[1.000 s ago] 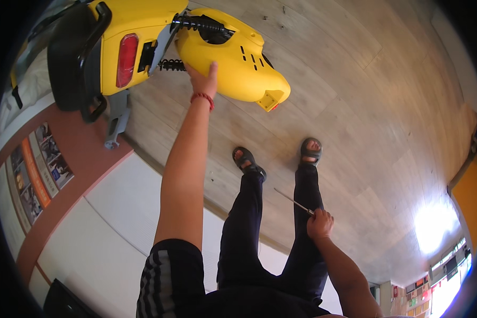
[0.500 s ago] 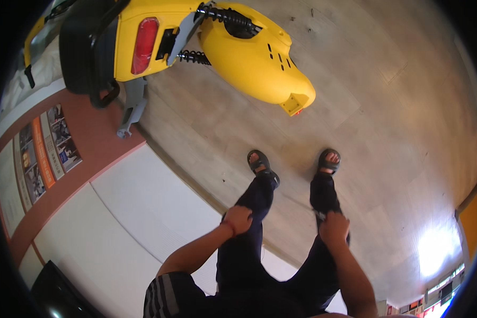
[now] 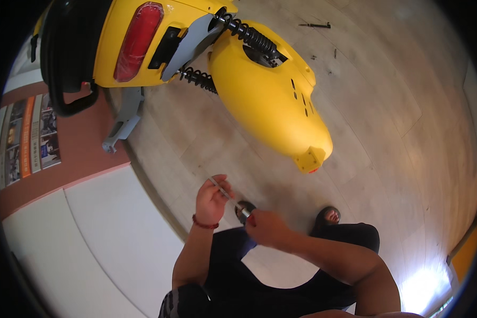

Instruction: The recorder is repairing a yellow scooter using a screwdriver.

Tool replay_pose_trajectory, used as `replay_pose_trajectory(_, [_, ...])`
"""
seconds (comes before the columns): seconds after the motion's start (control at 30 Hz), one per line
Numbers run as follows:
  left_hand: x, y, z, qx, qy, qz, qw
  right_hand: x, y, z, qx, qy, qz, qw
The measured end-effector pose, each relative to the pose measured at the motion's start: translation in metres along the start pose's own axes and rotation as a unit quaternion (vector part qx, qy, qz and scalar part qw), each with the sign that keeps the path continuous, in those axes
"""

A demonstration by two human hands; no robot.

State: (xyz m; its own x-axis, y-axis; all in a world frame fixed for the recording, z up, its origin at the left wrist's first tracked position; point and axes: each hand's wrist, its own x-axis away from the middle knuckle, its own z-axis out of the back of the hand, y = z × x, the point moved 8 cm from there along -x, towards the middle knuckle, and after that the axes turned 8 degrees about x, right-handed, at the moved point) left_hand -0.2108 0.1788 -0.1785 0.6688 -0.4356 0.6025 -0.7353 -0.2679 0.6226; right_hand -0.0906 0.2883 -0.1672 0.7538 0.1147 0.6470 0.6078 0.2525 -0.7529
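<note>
Below the yellow scooter body, my right hand [image 3: 265, 228] grips the handle of a screwdriver [image 3: 225, 195]. Its long thin shaft points up and left across my left hand [image 3: 213, 199], whose loosely curled fingers are at the shaft. A yellow rounded rear fender [image 3: 265, 106] with slots rests on the floor above my hands, beside two black spring shock absorbers [image 3: 246, 34]. Left of them are the scooter's red tail light [image 3: 138, 42], black handle [image 3: 77, 106] and a grey bracket [image 3: 122, 122]. My sandalled feet [image 3: 331, 216] are below the fender.
A black tool [image 3: 315, 25] and small bits [image 3: 334, 53] lie on the wooden floor [image 3: 397, 116] at upper right. At left are a reddish-brown wall band [image 3: 90, 153] with pictures and white panels [image 3: 116, 212]. An orange surface [image 3: 464, 249] stands at the far right.
My left hand has left the yellow fender and moved down to the screwdriver. My right hand has brought the screwdriver leftward. My knees are more bent and the view is closer to the scooter.
</note>
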Motion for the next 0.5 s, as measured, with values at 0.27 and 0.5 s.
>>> replay_pose_trajectory(0.27, [0.037,0.085,0.018,-0.049,0.140,-0.170,0.974,-0.012,-0.032,-0.028,-0.047,-0.048,0.163,0.984])
replay_pose_trajectory(0.5, [0.047,0.093,0.025,-0.057,0.178,-0.225,0.956,-0.023,-0.043,-0.040,-0.041,-0.163,0.136,0.976])
